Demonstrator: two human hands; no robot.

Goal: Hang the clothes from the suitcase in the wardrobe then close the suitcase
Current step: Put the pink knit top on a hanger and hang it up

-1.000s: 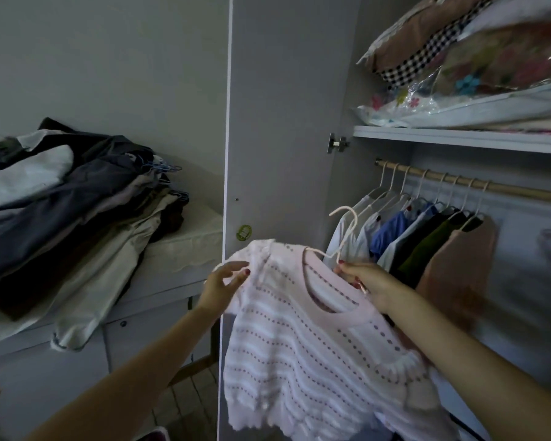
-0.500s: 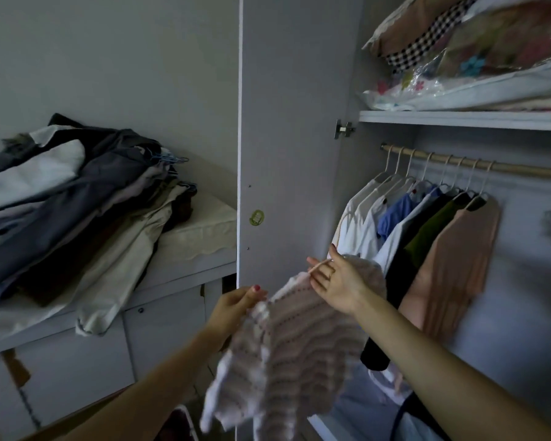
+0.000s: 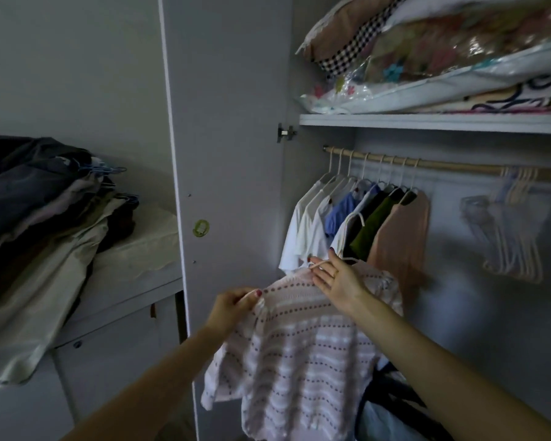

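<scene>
A pale pink knit top (image 3: 299,354) with rows of dots hangs on a white hanger (image 3: 352,237) in front of the open wardrobe. My left hand (image 3: 231,308) pinches its left shoulder. My right hand (image 3: 337,278) holds the hanger at the neckline, fingers partly spread, with the hook rising above it. Above runs the wooden rail (image 3: 458,167), where several hung garments (image 3: 363,224) are bunched at its left end. The suitcase is out of view.
The wardrobe door (image 3: 229,154) stands open to the left of the rail. Empty hangers (image 3: 516,224) hang at the rail's right. Bagged bedding (image 3: 442,52) fills the shelf (image 3: 427,122) above. A heap of clothes (image 3: 45,224) lies on a cabinet at the left. Dark items sit on the wardrobe floor.
The top was lowered and bunched, and now is lifted and spread again, closer to the hung garments. Both hands moved right, towards the rail.
</scene>
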